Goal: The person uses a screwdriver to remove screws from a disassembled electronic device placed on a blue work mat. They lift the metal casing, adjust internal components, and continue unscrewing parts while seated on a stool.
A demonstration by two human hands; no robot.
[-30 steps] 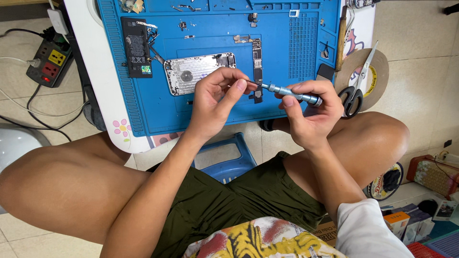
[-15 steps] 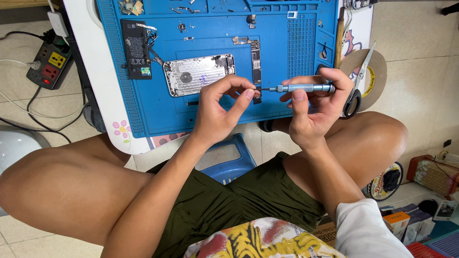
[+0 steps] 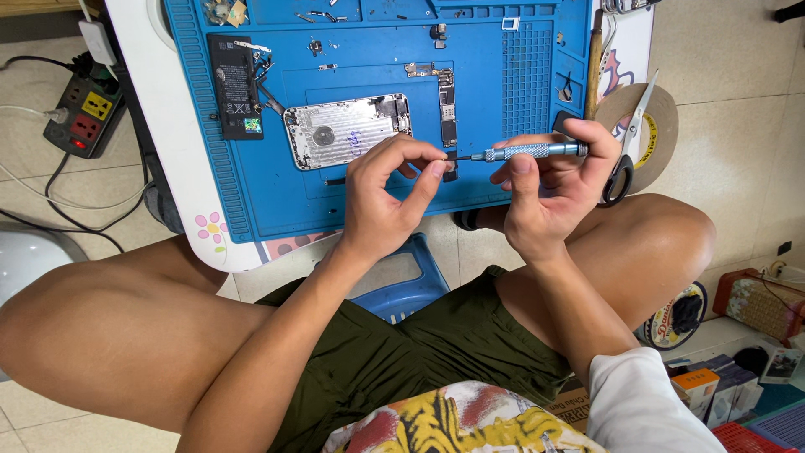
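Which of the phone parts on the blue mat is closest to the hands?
The narrow dark circuit board, standing upright right of the silver phone shell; its lower end reaches the left hand's fingertips. The black battery lies farthest.

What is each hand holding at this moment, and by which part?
The right hand holds a slim screwdriver by its metal handle. The left hand pinches at its tip; whether it holds something tiny cannot be told.

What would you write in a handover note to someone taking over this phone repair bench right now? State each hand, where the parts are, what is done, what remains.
Right hand: holds the blue screwdriver level, tip toward the left.
Left hand: fingertips pinched at the driver tip; anything held is too small to see.
Phone shell, battery and circuit board lie apart on the blue mat.
Done: phone opened, parts out.
Left: loose parts remain outside the shell.
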